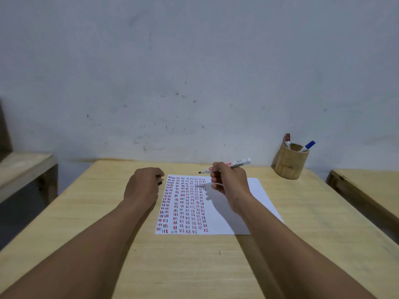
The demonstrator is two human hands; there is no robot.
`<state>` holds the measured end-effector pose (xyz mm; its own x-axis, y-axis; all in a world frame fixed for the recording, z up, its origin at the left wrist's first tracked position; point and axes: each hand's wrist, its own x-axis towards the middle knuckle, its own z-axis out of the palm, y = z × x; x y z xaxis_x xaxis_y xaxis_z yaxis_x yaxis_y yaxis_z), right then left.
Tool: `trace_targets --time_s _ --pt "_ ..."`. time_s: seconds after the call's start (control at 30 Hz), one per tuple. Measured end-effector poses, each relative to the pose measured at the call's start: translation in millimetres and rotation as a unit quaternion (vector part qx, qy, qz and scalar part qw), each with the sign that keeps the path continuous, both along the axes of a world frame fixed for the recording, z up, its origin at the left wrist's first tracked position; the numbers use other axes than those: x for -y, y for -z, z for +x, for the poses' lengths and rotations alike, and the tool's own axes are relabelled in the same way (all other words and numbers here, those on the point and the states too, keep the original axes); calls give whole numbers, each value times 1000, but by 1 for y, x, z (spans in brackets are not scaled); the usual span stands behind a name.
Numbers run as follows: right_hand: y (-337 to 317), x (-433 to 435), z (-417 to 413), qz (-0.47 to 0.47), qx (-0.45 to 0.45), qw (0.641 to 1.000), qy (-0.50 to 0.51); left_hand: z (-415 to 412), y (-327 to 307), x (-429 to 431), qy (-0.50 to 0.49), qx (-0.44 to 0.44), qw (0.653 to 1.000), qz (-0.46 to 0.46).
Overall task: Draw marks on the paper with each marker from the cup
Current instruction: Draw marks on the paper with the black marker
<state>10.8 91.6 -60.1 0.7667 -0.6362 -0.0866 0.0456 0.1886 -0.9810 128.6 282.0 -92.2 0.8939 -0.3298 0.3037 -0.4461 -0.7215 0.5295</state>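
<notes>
A white sheet of paper (257, 199) lies on the wooden table (194, 266), its left half covered in columns of short red, black and blue marks. My right hand (230, 182) holds an uncapped black marker (236, 165) above the sheet's far edge, tip pointing left. My left hand (143, 185) is closed just left of the paper's top corner, with something small and dark, maybe the cap, between its fingers. A wooden cup (290, 161) at the back right holds a red marker (287, 140) and a blue marker (308, 146).
A scuffed grey wall (194, 72) rises right behind the table. Another wooden surface (23, 167) stands to the left across a gap, and a third one (371, 184) to the right.
</notes>
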Motion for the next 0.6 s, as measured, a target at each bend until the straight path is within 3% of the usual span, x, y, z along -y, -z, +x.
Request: trace_targets --time_s 0.2,0.33,0.6 --pt "-12 0 -13 8 28 1000 -9 -28 -43 21 31 -22 983 -177" --pt "-30 -1 -24 20 55 998 -10 -43 -68 35 95 -97 957 -255" --pt "-55 8 -48 38 95 995 -15 -77 -93 56 141 -184 922 -310"
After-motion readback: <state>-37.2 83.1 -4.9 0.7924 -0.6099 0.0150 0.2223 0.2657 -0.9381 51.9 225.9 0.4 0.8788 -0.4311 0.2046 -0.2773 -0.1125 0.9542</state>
